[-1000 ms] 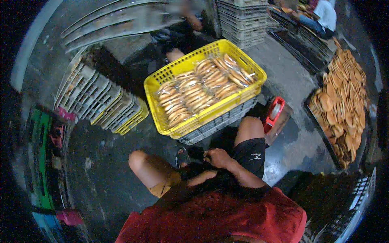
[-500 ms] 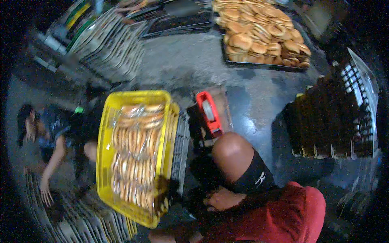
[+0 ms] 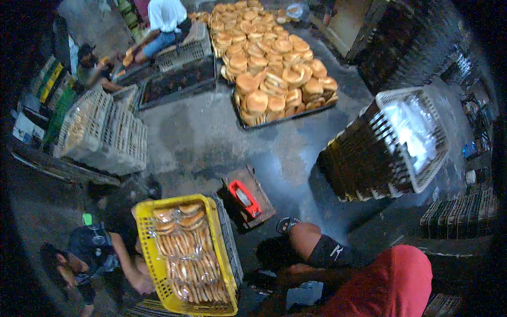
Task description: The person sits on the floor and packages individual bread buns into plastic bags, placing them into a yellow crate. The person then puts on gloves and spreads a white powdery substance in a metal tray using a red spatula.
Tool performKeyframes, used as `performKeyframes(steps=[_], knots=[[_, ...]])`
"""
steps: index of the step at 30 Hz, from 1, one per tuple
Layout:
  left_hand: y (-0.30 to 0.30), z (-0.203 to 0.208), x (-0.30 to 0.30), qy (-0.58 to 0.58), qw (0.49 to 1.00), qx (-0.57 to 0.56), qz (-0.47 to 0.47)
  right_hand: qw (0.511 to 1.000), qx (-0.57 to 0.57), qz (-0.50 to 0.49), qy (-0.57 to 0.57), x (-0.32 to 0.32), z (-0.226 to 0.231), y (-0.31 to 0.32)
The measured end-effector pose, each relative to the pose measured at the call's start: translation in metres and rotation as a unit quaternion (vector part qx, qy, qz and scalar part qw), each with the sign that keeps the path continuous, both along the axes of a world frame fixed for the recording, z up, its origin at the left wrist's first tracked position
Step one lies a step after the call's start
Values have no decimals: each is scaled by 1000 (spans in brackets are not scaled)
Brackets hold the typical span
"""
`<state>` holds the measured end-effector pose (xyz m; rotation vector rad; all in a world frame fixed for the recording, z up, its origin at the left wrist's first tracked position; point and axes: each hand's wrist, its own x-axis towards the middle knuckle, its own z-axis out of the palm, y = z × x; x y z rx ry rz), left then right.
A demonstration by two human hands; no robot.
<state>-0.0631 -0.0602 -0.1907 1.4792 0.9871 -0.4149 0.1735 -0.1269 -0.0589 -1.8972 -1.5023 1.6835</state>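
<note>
My right hand (image 3: 289, 273) is low in the picture, in shadow below a bent bare knee (image 3: 306, 240); its fingers are too dark to read. My left hand cannot be made out. To the left of it stands a yellow plastic crate (image 3: 216, 227), set on a grey crate (image 3: 229, 238) and filled with rows of flat round buns (image 3: 193, 264) in clear bags. A co-worker's hand (image 3: 141, 280) is at the crate's left side. Ahead of the knee, a red tape dispenser (image 3: 245, 199) lies on a small brown board (image 3: 259, 185).
Loose round buns (image 3: 274, 58) are heaped on dark trays (image 3: 285, 116) farther ahead. On the right stands a tall crate stack (image 3: 369, 148) with clear plastic bags (image 3: 409, 132) on top. Pale crates (image 3: 105, 132) stand at left. Other people (image 3: 166, 21) sit at the back.
The view has swung up and right, so the yellow crate and tape dispenser sit lower in the picture. The co-worker's hand has moved from the lower-left crates to the yellow crate's side.
</note>
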Motion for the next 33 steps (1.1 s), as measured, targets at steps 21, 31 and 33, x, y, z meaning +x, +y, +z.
performKeyframes(steps=[21,31,33], knots=[[-59,402,-80,-153,887,-6,436,971,-18,-224,-80,116,157,-108],[-483,346,-358,273,835,321,353,991,-59,97,-66,-42,133,-100],[-544,371,-367,428,769,416,228,982,-44,183,-6,-93,108,-66]])
